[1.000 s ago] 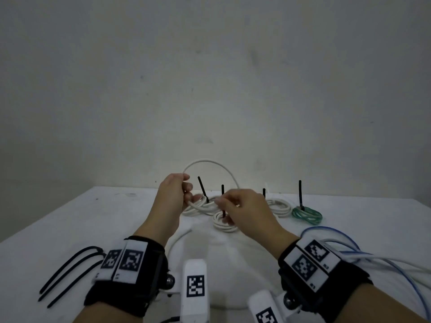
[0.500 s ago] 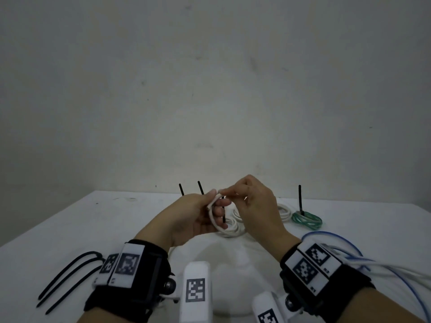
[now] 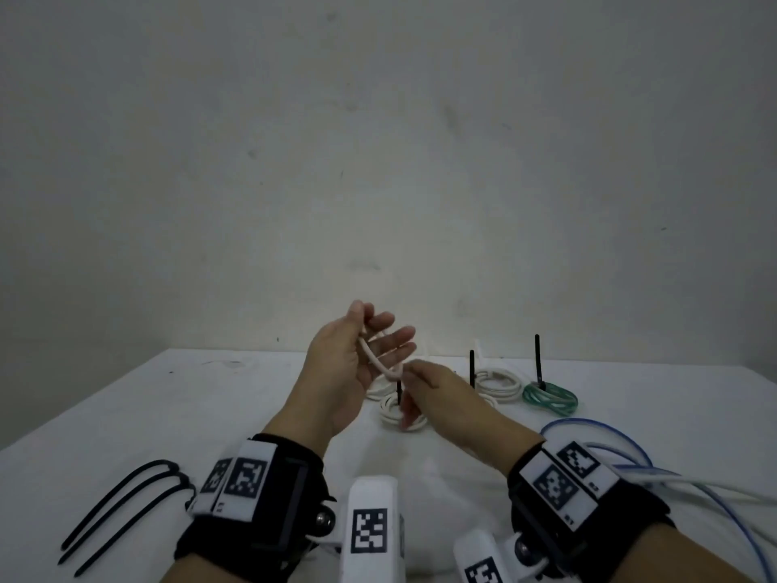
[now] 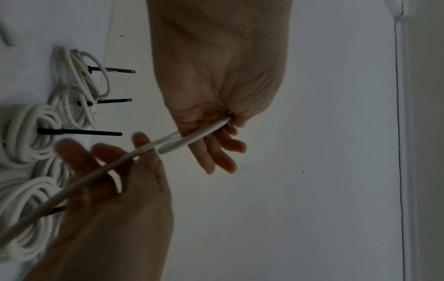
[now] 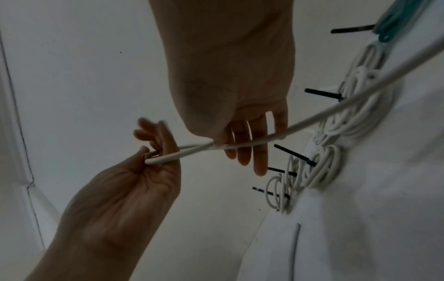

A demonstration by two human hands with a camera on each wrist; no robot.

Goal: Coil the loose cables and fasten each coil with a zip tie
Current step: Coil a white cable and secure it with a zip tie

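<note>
My left hand point(image 3: 340, 363) is raised above the table, palm towards me and fingers spread. Its thumb pins a small loop of the white cable point(image 3: 376, 359) against them. In the left wrist view the cable point(image 4: 96, 173) runs up into the thumb crook and folds back. Just below and to the right, my right hand point(image 3: 437, 389) pinches the same cable between thumb and forefinger; the right wrist view shows the pinch point(image 5: 216, 143). From there the cable point(image 5: 312, 117) trails off to the right.
Several white coils point(image 3: 498, 380) tied with upright black zip ties point(image 3: 537, 359) lie on the white table point(image 3: 168, 414) behind my hands, with a green coil point(image 3: 551, 399) at their right. Loose black zip ties point(image 3: 122, 507) lie near left. Loose blue and white cables point(image 3: 630, 456) sprawl near right.
My left hand has risen and spread its fingers, taking the cable loop up with it. My right hand has dropped lower along the cable, away from the left fingers.
</note>
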